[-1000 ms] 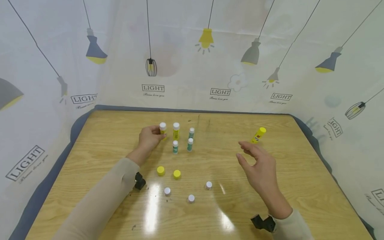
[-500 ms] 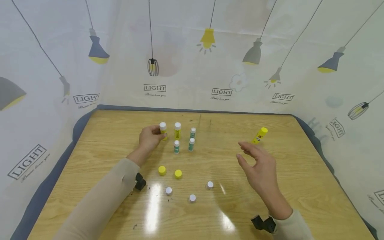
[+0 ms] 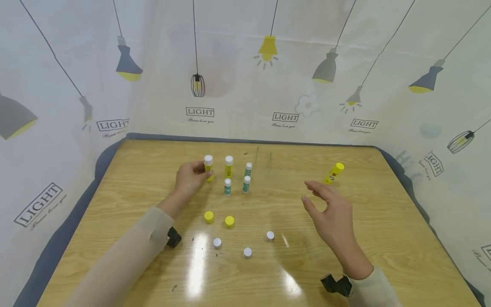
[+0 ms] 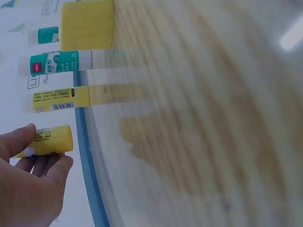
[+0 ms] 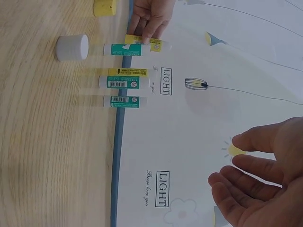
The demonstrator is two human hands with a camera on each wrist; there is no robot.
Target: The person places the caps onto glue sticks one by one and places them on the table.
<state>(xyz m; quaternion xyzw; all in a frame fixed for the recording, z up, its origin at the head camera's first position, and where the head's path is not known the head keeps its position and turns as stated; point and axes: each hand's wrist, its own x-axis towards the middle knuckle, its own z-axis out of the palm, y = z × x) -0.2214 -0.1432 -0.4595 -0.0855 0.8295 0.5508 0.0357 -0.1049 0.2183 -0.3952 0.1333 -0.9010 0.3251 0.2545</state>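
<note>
In the head view my left hand (image 3: 189, 180) pinches a yellow glue stick (image 3: 208, 163) with a white top, thumb on one side and fingers on the other. That stick is upright; the left wrist view shows a gap between its yellow base (image 4: 59, 138) and its reflection. Just right of it stands another yellow glue stick (image 3: 229, 167). Several smaller green glue sticks (image 3: 246, 184) stand beside these. My right hand (image 3: 334, 213) hovers over the right side, fingers loosely bent, holding nothing. Beyond its fingertips is a yellow-capped glue stick (image 3: 335, 172), its base partly hidden.
Two yellow caps (image 3: 229, 221) and three white caps (image 3: 247, 253) lie nearer on the wooden table (image 3: 383, 238). A printed curtain (image 3: 238, 51) rises behind the table and along its sides.
My left hand, still holding the yellow glue stick, has shifted slightly left, away from the neighbouring stick. The head view has turned slightly. My right hand stays about the same.
</note>
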